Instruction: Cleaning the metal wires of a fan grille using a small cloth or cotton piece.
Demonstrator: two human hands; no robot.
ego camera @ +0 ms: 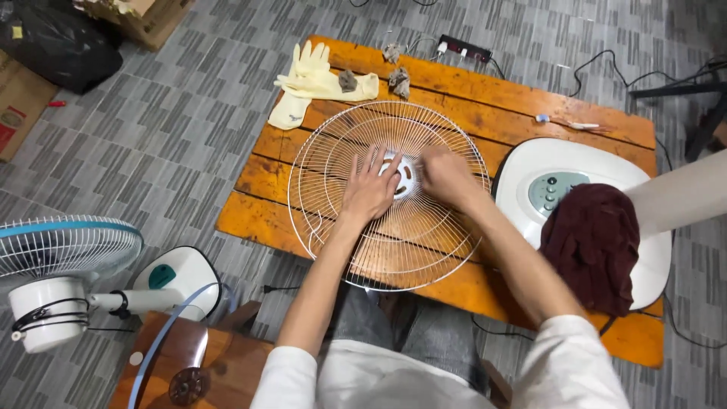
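The white wire fan guard point(390, 195) is lying flat on the orange table point(469, 98); left hand point(369, 189) is pressing spread-open, right hand point(447, 176) is curling, grip unclear, at its hub. Probably light, springy, bendable: hold rim or hub.

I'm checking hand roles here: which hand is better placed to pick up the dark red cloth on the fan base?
Right, probably. The right hand is at the fan guard's hub, on the side nearer the dark red cloth. The left hand lies flat on the wires, farther away.
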